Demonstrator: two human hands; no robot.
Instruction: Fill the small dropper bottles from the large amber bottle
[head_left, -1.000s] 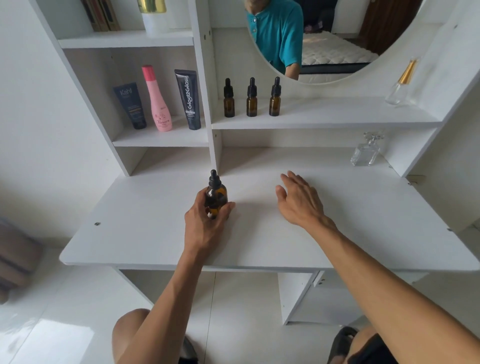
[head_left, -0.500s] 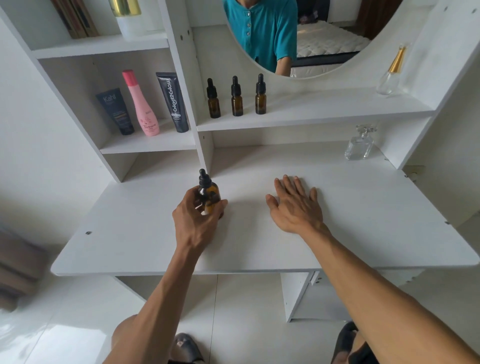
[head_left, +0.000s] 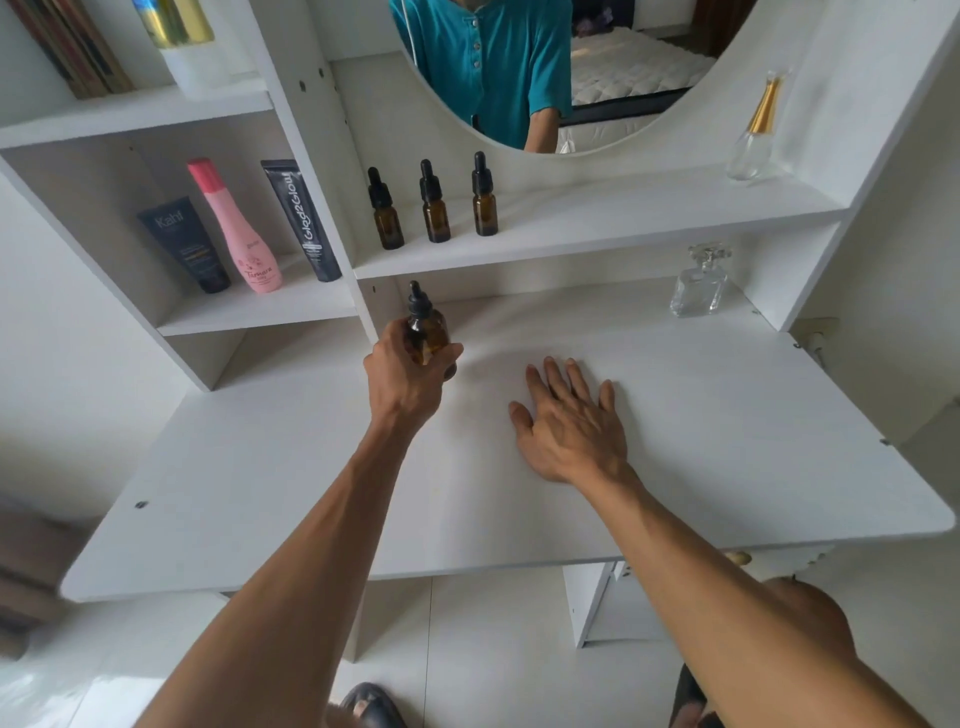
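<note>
- Head view: a large amber bottle (head_left: 429, 332) with a black dropper cap is held upright in the left hand (head_left: 406, 382), close to the far edge of the white worktop (head_left: 727, 415), just in front of the shelf divider.
- The left grip is wrapped around the bottle's body, thumb on one side and fingers on the other; whether the base touches the worktop cannot be told.
- The right hand (head_left: 571, 423) is laid flat, palm down, fingers spread, on the middle of the worktop; nothing is held in it.
- Three small dropper bottles (head_left: 435, 208) are stood upright in a row on the shelf (head_left: 623, 218) below the round mirror (head_left: 545, 67), capped and apart from one another.
- A clear glass perfume bottle (head_left: 698, 283) is seen at the worktop's far right corner.
- Three cosmetic containers (head_left: 239, 231) are stood in the left shelf compartment.
</note>
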